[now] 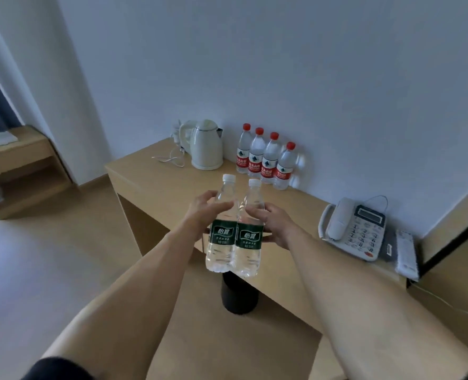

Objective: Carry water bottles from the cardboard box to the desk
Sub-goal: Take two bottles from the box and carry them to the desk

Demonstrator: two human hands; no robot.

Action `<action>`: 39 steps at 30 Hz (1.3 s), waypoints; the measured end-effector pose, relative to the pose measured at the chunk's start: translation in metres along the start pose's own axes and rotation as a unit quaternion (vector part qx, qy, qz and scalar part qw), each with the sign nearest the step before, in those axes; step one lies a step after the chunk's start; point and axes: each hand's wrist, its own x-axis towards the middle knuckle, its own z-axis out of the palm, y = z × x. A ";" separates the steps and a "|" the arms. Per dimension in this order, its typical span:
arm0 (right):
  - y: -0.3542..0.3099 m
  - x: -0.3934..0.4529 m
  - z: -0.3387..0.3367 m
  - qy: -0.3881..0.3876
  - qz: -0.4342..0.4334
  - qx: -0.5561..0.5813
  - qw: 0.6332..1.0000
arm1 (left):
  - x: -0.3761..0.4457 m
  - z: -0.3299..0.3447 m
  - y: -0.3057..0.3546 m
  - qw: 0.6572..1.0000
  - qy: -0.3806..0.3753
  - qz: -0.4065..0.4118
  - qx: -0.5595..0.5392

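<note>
Head view, looking forward and down along two bare forearms stretched out in front of the person. Each hand grips one clear water bottle with a white cap and a dark green label. The left hand [204,212] wraps the shoulder of the left bottle [222,229], fingers curled round it above the label. The right hand [274,223] does the same on the right bottle [249,234], thumb across the front. The two bottles are upright, touching side by side, and held in the air between the hands, above the near edge of the tabletop [156,182]; their bases do not yet rest on it.

On the tabletop, against the wall, stand four red-capped bottles [265,160] in a tight row, just right of a pale electric kettle [207,145] with its loose cord. Farther right lie a white desk telephone [353,229] and a white remote control [405,253]. A dark cylindrical bin [239,294] stands on the floor under the bottles. The cardboard box is out of view.

The step in hand appears to be the carry itself, near its end. To do it well, the person would likely keep both bottles upright, bring them forward over the bare wood in front of the red-capped row, lower them until the bases sit flat, and only then let go. Setting them well inside the edge matters, since a bottle left near the rim could tip toward the bin.
</note>
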 end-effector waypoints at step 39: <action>-0.026 0.162 -0.194 0.318 -0.039 -0.112 0.940 | 0.282 0.180 0.064 0.926 -0.264 0.174 0.207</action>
